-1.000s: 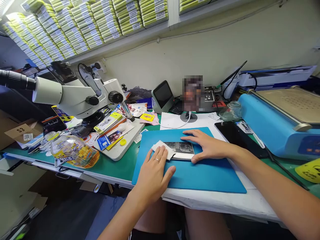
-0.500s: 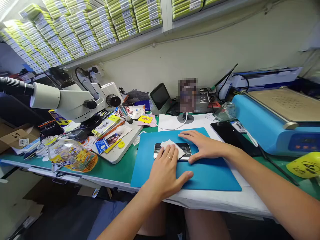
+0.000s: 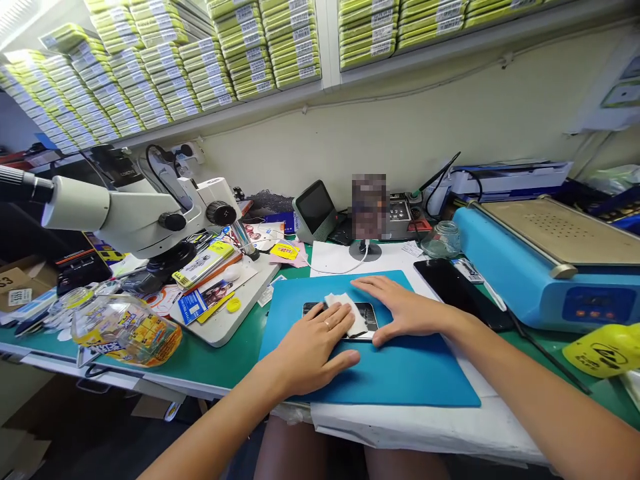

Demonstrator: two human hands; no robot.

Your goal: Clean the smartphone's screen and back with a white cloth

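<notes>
A phone (image 3: 370,313) with a black, reflective face and light rim lies on the blue mat (image 3: 400,380). My left hand (image 3: 320,340) lies flat over its left and middle part, ring on one finger, fingertips pressing a folded white tissue (image 3: 356,320) against it. My right hand (image 3: 400,307) is open at the phone's right end. Its thumb touches the lower right corner, while its fingers reach past the far edge. My left hand and the tissue hide much of the phone.
A microscope (image 3: 135,217) and a clear plastic jar (image 3: 130,330) stand left. Behind the mat are a small display (image 3: 317,207) and a cable. To the right lie a large black phone (image 3: 457,290), a glass jar (image 3: 445,239), a blue heating machine (image 3: 540,267) and a yellow bottle (image 3: 600,350).
My left hand has turned slightly, and the tissue beneath its fingers now sits nearer the phone's right part. My right hand keeps its place by the phone. The camera view has shifted a little.
</notes>
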